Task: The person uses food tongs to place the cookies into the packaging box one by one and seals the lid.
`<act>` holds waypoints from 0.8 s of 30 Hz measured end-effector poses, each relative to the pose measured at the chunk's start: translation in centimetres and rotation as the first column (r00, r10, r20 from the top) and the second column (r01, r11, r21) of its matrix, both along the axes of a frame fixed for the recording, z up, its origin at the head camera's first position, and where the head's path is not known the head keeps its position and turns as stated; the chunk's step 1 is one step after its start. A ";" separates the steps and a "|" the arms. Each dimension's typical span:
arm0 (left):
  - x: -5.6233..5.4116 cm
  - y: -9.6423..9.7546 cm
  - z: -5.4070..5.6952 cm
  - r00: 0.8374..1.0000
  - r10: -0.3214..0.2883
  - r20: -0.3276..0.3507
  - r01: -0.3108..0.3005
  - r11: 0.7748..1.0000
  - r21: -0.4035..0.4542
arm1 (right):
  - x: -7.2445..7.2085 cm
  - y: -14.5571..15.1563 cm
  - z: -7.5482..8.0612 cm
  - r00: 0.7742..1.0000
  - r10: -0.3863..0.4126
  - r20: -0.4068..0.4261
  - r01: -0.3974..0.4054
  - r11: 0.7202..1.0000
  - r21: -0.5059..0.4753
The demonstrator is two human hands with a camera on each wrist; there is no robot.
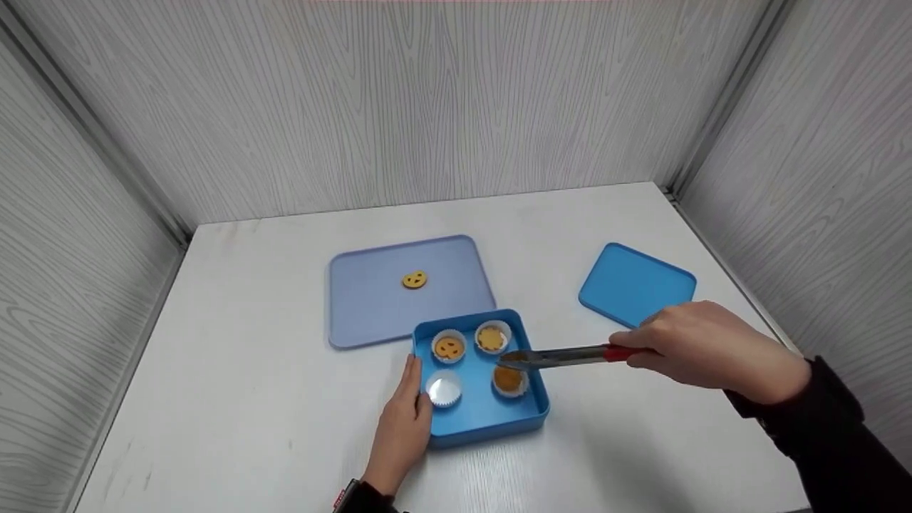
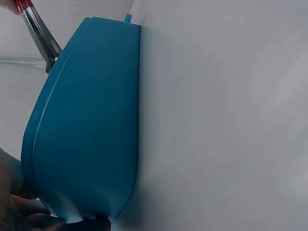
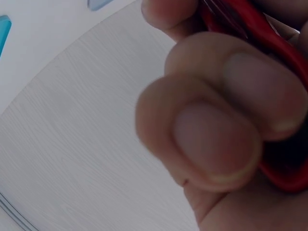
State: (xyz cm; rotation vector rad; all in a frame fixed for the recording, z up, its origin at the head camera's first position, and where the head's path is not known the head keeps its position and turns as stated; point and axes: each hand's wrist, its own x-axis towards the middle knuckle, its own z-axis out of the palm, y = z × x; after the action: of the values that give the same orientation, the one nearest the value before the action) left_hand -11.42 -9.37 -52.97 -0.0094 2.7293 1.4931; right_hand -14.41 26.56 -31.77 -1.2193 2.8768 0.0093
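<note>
My right hand (image 1: 702, 349) grips red-handled metal tongs (image 1: 570, 356), whose tips reach over the box's right side. Beneath those tips, a brown cookie (image 1: 508, 380) sits in a white paper cup; whether the tips pinch anything I cannot tell. The blue box (image 1: 479, 427) also bears a cup with a face-like cookie (image 1: 449, 348), one with a pale scalloped cookie (image 1: 491, 338), and an empty paper cup (image 1: 444, 389) at front left. Along the box's left wall rests my left hand (image 1: 405, 427), fingers mostly straight. The left wrist view shows its fingers touching the box wall (image 2: 91, 115).
Behind the box lies a pale blue-violet tray (image 1: 370, 299) with a single yellow-brown cookie (image 1: 415, 279) on it. A flat blue lid-like panel (image 1: 634, 285) lies at the right, partly behind my right hand. Wood-grain walls (image 1: 427, 107) enclose the white table (image 1: 235, 356) at back and sides.
</note>
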 end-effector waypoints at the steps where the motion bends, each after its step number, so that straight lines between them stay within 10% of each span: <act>1: 0.0 0.0 0.0 1.000 0.001 0.002 -0.001 1.000 -0.001 | 0.0 -0.1 0.0 1.000 0.004 -0.005 -0.004 1.000 0.000; 24: 0.0 0.0 0.0 1.000 -0.003 0.001 0.003 1.000 0.002 | 0.0 1.3 0.0 0.998 0.014 -0.065 -0.019 0.997 -0.078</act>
State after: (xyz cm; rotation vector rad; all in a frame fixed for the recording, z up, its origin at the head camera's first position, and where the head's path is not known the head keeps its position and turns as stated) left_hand -11.44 -9.36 -53.00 -0.0061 2.7261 1.4940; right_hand -14.45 27.82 -31.73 -1.2787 2.9487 -0.0657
